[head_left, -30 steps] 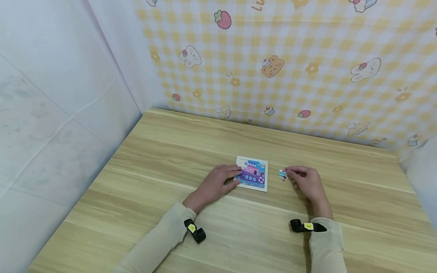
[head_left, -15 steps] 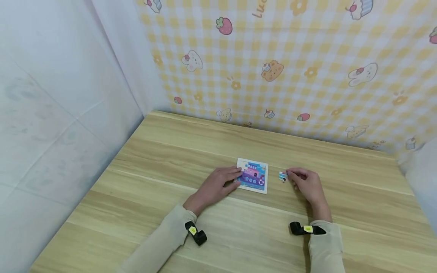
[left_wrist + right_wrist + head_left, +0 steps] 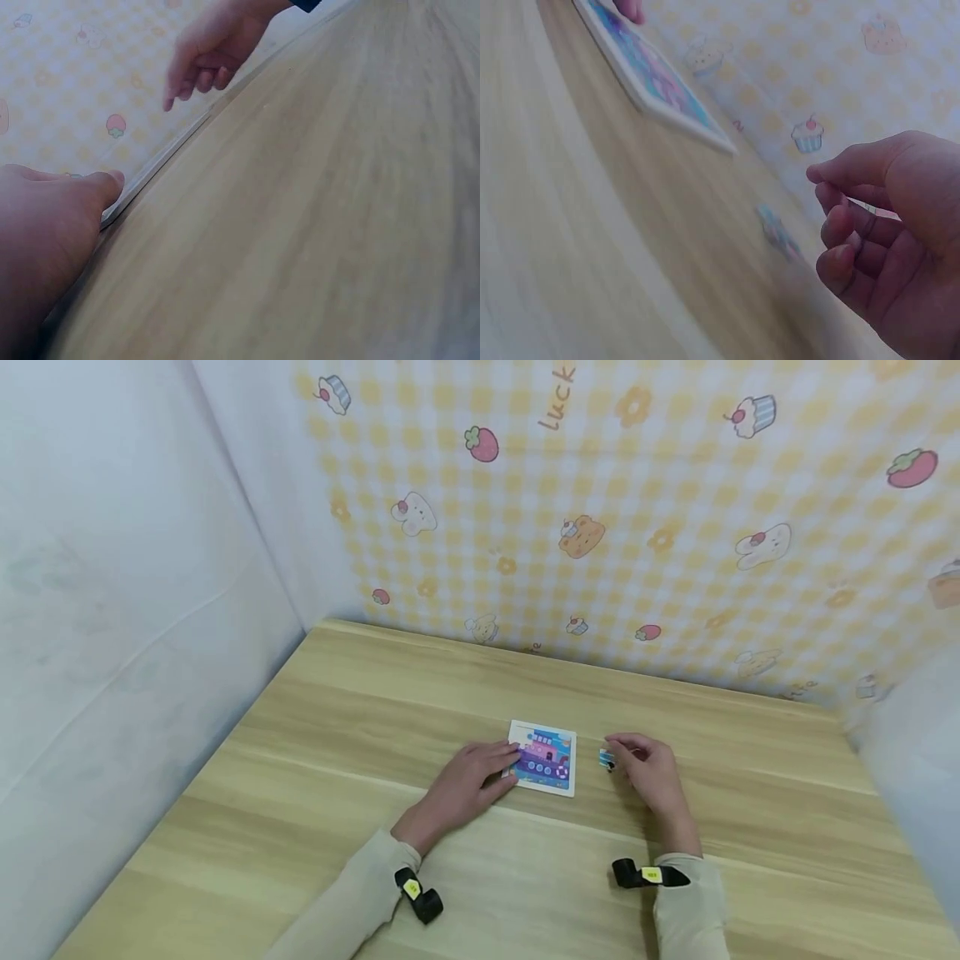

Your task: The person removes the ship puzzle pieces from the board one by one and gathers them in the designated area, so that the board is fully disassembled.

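A square picture puzzle (image 3: 547,762) with a white frame and a purple and pink ship lies on the table. My left hand (image 3: 468,785) rests at its left side, with straight fingertips over the frame edge and the thumb near the lower corner. Just right of the puzzle lies a small blue and white jigsaw piece (image 3: 605,759), partly covered by my right hand (image 3: 651,774). From the right wrist, that blurred piece (image 3: 778,232) appears on the table apart from the right hand (image 3: 900,232). The right fingers are loosely curled, thumb near the index fingertip, with nothing seen between them.
The wooden tabletop (image 3: 360,710) meets a yellow checked curtain (image 3: 510,527) at the back. A pale white wall covering (image 3: 135,610) borders the left side. Black camera straps sit on both sleeves.
The head view has tilted up a little. My right hand has shifted slightly left over the jigsaw piece, now covering its right part. The left hand stays on the puzzle's left side.
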Tool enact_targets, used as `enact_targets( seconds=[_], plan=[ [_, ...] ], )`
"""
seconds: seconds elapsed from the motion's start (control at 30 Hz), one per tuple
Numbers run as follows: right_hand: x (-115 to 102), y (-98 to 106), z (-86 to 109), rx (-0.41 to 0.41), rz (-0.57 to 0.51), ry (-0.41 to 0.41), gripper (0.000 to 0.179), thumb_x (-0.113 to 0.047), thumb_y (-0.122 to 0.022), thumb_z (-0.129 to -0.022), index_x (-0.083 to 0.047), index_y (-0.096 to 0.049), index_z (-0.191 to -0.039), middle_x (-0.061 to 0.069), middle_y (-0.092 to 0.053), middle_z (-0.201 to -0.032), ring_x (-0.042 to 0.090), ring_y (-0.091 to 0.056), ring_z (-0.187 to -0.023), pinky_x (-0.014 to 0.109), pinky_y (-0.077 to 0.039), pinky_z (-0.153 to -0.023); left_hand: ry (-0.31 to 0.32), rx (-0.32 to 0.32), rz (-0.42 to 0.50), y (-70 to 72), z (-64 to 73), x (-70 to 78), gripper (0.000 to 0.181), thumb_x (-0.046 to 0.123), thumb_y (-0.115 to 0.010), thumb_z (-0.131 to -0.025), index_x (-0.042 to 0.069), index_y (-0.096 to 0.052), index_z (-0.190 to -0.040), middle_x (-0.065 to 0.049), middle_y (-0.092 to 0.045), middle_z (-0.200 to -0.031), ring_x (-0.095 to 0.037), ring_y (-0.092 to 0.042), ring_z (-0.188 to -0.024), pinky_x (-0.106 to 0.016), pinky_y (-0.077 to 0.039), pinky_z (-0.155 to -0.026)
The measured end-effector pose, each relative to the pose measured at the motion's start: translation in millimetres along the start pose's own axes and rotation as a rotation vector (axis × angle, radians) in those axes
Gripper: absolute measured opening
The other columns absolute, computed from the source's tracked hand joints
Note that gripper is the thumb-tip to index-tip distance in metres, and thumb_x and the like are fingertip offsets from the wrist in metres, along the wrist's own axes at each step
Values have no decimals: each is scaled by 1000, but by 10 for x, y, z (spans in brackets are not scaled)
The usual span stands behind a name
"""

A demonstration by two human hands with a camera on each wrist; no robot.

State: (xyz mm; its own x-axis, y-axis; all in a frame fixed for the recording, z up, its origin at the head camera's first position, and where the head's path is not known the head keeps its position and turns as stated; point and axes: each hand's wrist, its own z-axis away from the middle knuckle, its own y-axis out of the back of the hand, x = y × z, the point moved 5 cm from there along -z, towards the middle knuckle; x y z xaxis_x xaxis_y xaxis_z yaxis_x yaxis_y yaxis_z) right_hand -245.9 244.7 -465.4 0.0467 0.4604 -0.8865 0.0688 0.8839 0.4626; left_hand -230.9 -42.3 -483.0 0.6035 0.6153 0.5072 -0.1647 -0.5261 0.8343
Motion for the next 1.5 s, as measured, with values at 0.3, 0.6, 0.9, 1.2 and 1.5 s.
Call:
enact_targets(
  seconds=[0.3, 0.6, 0.9, 1.2, 1.5],
  plan=[
    [-400, -535, -120, -119, 83, 182, 20, -10, -64, -103, 2, -76, -113, 18, -71, -96, 19, -57, -75, 23, -49, -62, -35, -2, -9, -35, 5, -11, 43, 33, -53, -109, 12, -59, -147, -2, -53, -154, -20, -44, -146, -47, -31, -124],
    [-479, -972, -243, -205, 267, 257, 24, -10, -65, -101, -5, -75, -122, 8, -68, -96, 17, -57, -78, 32, -51, -71, -98, 18, -60, 3, -46, -3, 39, 25, -56, -108, 10, -61, -144, -3, -57, -150, -20, -49, -143, -46, -36, -121],
    [-469, -1044, -296, -200, 418, 263, 25, -13, -69, -99, -8, -78, -122, 6, -62, -88, 18, -51, -71, 32, -42, -61, -102, 25, -34, 2, -103, -51, 38, 23, -57, -108, 9, -62, -143, -2, -58, -149, -19, -49, -143, -45, -36, -120],
    [-456, -1043, -292, -184, 418, 234, 22, -16, -69, -100, -8, -78, -118, 10, -58, -100, 20, -52, -78, 33, -44, -64, -66, 2, -28, -37, -128, -78, 38, 25, -56, -109, 12, -61, -144, 0, -57, -150, -17, -48, -143, -43, -34, -121],
    [-436, -1053, -296, -185, 397, 226, 21, -16, -67, -101, -8, -73, -119, 16, -46, -115, 21, -49, -71, 32, -40, -57, -61, 0, -15, -59, -138, -94, 39, 24, -56, -109, 12, -61, -145, 0, -57, -150, -16, -48, -143, -42, -34, -121]
  ],
)
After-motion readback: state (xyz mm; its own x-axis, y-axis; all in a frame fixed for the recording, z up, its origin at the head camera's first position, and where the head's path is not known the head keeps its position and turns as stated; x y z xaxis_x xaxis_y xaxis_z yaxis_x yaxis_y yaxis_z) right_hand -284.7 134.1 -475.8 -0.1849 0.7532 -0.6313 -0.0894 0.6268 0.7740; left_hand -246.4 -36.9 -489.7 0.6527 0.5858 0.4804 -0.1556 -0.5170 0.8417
